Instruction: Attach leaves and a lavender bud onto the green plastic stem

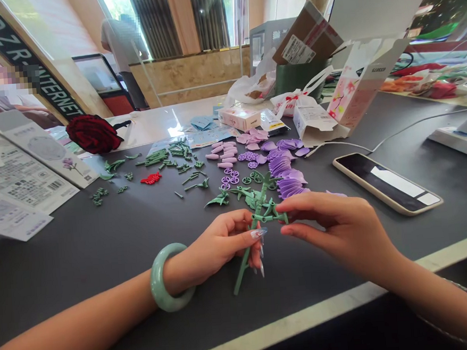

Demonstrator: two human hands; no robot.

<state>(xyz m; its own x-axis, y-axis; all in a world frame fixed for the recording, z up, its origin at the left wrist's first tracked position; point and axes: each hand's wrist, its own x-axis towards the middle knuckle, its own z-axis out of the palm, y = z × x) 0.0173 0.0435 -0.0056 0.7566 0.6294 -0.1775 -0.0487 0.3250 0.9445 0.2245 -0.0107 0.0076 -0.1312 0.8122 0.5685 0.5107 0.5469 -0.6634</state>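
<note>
My left hand (232, 239), with a pale green bangle (161, 278) at its wrist, is closed around a long green plastic stem (242, 273), which leans up and to the right. Thumb and fingers of my right hand (328, 216) pinch the right end of a small green branched piece (270, 215) that sticks out sideways by the stem. Whether the two parts are joined I cannot tell. Just behind them lie green leaf pieces (218, 199) and a row of purple petals (280, 166). Farther back are pink buds (229, 154) and purple rings (226, 182).
A phone (390, 182) and its white cable lie on the right. Red pieces (151, 178) and green parts (156, 157) are scattered to the left. Opened boxes (40, 151) stand at the left edge; cartons (365, 80) and bags stand at the back right. A person (123, 49) is in the background.
</note>
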